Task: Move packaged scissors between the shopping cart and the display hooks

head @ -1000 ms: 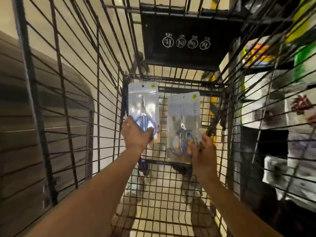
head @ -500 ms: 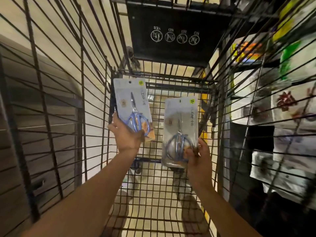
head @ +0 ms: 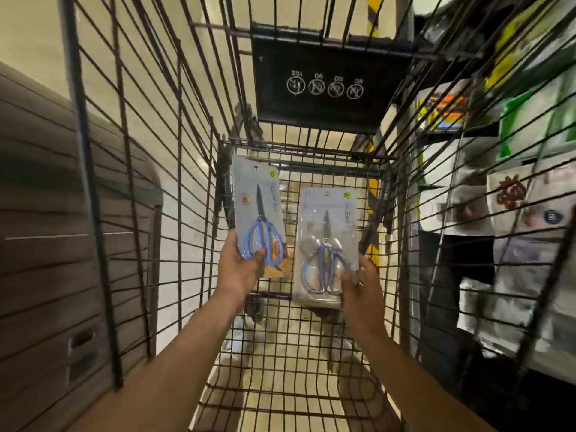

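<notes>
Both my arms reach down inside a black wire shopping cart [head: 311, 353]. My left hand [head: 238, 269] grips the lower end of a pack of blue-handled scissors [head: 257, 207], held upright on the left. My right hand [head: 363, 291] pinches the lower right edge of a second clear pack of blue-handled scissors [head: 325, 244], which sits lower and to the right. The two packs stand side by side, a small gap between them, above the cart's mesh floor.
The cart's black child-seat flap [head: 327, 85] with white warning icons hangs at the far end. Store shelving with packaged goods [head: 514, 198] runs along the right outside the wire wall. A dark slatted panel [head: 46, 213] lines the left. Pale floor shows through the mesh.
Both packs have risen slightly, the left one more than the right and tilted a little. My view has swung, so the cart's far end sits higher in frame.
</notes>
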